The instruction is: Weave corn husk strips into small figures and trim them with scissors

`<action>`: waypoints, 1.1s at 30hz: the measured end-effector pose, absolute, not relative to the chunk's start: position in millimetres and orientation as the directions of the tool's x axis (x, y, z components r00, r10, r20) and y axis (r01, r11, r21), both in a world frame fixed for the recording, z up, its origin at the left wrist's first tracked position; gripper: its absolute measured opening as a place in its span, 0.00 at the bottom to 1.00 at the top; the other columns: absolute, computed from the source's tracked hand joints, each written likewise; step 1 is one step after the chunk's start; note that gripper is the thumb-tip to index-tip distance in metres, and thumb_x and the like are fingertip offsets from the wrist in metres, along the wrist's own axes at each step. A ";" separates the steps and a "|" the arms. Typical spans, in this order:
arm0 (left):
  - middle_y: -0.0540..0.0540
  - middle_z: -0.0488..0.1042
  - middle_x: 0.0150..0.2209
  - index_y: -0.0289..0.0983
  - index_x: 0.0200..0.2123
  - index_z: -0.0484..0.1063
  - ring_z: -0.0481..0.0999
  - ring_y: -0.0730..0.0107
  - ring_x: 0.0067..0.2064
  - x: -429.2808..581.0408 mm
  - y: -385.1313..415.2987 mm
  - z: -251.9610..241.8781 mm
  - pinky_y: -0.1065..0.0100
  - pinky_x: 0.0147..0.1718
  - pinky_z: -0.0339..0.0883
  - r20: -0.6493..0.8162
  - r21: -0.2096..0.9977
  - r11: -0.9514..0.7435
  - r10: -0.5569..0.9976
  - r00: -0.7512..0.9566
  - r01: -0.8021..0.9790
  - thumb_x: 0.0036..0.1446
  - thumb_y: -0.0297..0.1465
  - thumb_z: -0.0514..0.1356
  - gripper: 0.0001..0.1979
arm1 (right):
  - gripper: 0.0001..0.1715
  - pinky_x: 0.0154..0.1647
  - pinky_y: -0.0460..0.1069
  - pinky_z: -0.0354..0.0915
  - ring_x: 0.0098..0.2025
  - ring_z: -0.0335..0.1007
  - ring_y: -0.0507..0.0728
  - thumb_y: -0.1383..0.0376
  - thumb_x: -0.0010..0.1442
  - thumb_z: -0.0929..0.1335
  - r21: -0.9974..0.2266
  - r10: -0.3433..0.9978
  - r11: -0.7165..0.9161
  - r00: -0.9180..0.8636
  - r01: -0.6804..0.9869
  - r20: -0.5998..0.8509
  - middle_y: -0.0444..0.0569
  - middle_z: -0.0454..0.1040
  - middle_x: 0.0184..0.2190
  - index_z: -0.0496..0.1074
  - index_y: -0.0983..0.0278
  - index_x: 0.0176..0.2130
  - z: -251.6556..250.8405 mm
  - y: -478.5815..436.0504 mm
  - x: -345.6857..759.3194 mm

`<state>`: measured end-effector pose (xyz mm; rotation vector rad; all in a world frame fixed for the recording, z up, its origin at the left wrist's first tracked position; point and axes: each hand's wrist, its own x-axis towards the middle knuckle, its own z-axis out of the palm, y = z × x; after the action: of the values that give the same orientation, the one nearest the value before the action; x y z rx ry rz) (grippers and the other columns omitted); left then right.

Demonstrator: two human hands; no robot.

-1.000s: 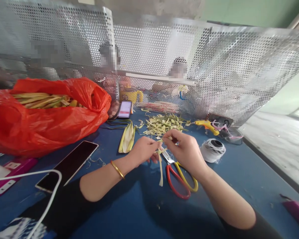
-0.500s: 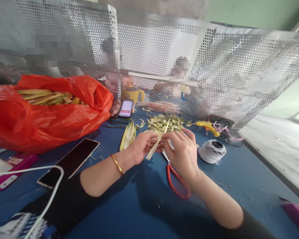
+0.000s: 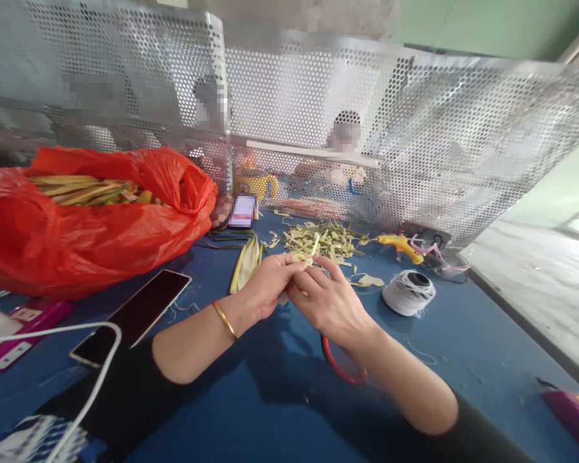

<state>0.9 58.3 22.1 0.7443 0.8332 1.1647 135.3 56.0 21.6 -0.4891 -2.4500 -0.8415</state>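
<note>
Over the blue table, my left hand (image 3: 270, 283) is closed, its thumb and fingers pinching a pale strip of plant leaf (image 3: 314, 244). My right hand (image 3: 325, 292) presses against it, fingers curled on the same strip; much of the strip is hidden between the hands. Beneath my right hand lies a pair of scissors with red handles (image 3: 342, 366), its blades covered. Just beyond my fingers is a heap of pale green leaf clippings (image 3: 323, 238). A split leaf husk (image 3: 247, 263) lies left of it. A spool of white thread (image 3: 408, 292) stands to the right.
At left, a red plastic bag (image 3: 101, 244) holds long yellow-green leaves. Near it lie a dark phone (image 3: 135, 315) and a magenta power strip (image 3: 24, 337) with a white cable. A yellow glue gun (image 3: 400, 245) sits at right. Behind is a perforated metal screen (image 3: 299, 96), with people beyond.
My right hand has moved left and closed in against my left hand. The strip's lower end is now hidden, and a pale leaf piece beside the spool has come into view.
</note>
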 end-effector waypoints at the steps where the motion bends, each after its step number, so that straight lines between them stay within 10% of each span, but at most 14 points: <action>1: 0.51 0.71 0.20 0.32 0.27 0.77 0.67 0.80 0.20 1.1 58.1 22.3 0.78 0.17 0.56 -0.174 0.851 0.242 0.967 0.184 -0.466 0.40 0.27 0.69 0.07 | 0.19 0.57 0.56 0.55 0.36 0.66 0.56 0.72 0.66 0.59 0.464 0.173 0.745 -0.811 0.479 0.559 0.47 0.72 0.29 0.72 0.63 0.29 20.3 55.9 134.7; 5: 0.51 0.73 0.21 0.32 0.27 0.78 0.68 0.80 0.22 1.5 58.4 24.7 0.79 0.20 0.59 -0.170 0.861 0.245 0.965 0.201 -0.446 0.37 0.26 0.71 0.10 | 0.17 0.55 0.56 0.56 0.34 0.66 0.55 0.72 0.65 0.60 0.322 0.232 0.789 -0.739 0.524 0.633 0.46 0.71 0.28 0.71 0.62 0.28 18.6 55.0 134.6; 9: 0.48 0.76 0.23 0.32 0.29 0.78 0.72 0.78 0.24 -0.1 60.4 25.1 0.76 0.25 0.66 -0.182 0.876 0.241 0.967 0.176 -0.418 0.40 0.26 0.71 0.09 | 0.08 0.42 0.52 0.61 0.34 0.66 0.55 0.68 0.60 0.65 -0.221 0.539 0.764 -0.412 0.606 0.735 0.46 0.71 0.29 0.70 0.62 0.29 22.2 58.0 138.6; 12: 0.46 0.78 0.24 0.33 0.31 0.78 0.77 0.72 0.26 -1.4 61.9 24.1 0.71 0.31 0.71 -0.200 0.880 0.260 0.962 0.185 -0.397 0.46 0.25 0.68 0.06 | 0.09 0.34 0.50 0.61 0.30 0.65 0.54 0.63 0.52 0.68 -0.763 0.861 0.493 -0.109 0.418 0.497 0.44 0.69 0.24 0.67 0.62 0.23 23.9 65.2 141.7; 15: 0.45 0.79 0.25 0.33 0.32 0.79 0.79 0.70 0.28 -1.7 62.3 23.4 0.71 0.31 0.72 -0.201 0.880 0.258 0.963 0.180 -0.400 0.50 0.24 0.65 0.04 | 0.11 0.29 0.49 0.59 0.24 0.62 0.52 0.59 0.44 0.70 -0.988 0.991 0.124 -0.062 0.089 0.119 0.42 0.68 0.20 0.67 0.63 0.22 22.2 71.6 141.3; 20: 0.46 0.79 0.24 0.32 0.32 0.78 0.78 0.72 0.25 -1.2 62.1 22.5 0.73 0.29 0.72 -0.198 0.897 0.243 0.968 0.156 -0.369 0.50 0.21 0.64 0.05 | 0.13 0.25 0.47 0.57 0.20 0.61 0.50 0.58 0.41 0.71 -0.995 0.994 -0.064 -0.098 -0.072 -0.057 0.42 0.68 0.17 0.67 0.64 0.22 15.9 75.5 137.2; 24: 0.46 0.79 0.23 0.32 0.30 0.76 0.78 0.72 0.24 -3.1 64.9 24.2 0.74 0.26 0.72 -0.251 0.870 0.250 0.966 0.053 -0.425 0.52 0.20 0.62 0.04 | 0.12 0.26 0.48 0.61 0.21 0.67 0.53 0.58 0.53 0.66 -0.966 0.988 0.142 -0.088 0.218 0.125 0.43 0.70 0.19 0.65 0.62 0.24 13.8 76.7 140.9; 28: 0.45 0.78 0.22 0.32 0.27 0.74 0.77 0.73 0.22 -6.3 68.3 27.5 0.75 0.24 0.72 -0.285 0.837 0.236 0.958 -0.025 -0.493 0.54 0.20 0.61 0.05 | 0.08 0.35 0.48 0.64 0.33 0.74 0.55 0.67 0.61 0.62 -0.587 0.799 0.596 -0.337 0.547 0.498 0.46 0.77 0.31 0.69 0.60 0.40 19.7 74.1 148.7; 33: 0.47 0.76 0.21 0.32 0.25 0.74 0.75 0.76 0.21 -6.8 69.1 26.9 0.76 0.22 0.70 -0.279 0.843 0.234 0.960 -0.022 -0.485 0.51 0.21 0.64 0.05 | 0.13 0.39 0.50 0.64 0.35 0.73 0.55 0.69 0.66 0.60 -0.032 0.424 0.846 -0.636 0.532 0.645 0.50 0.78 0.33 0.72 0.62 0.42 27.6 75.0 155.7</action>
<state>-6.8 69.1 26.9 0.6060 1.0147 1.2713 155.7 75.0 27.6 -0.6928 -2.3513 -0.2099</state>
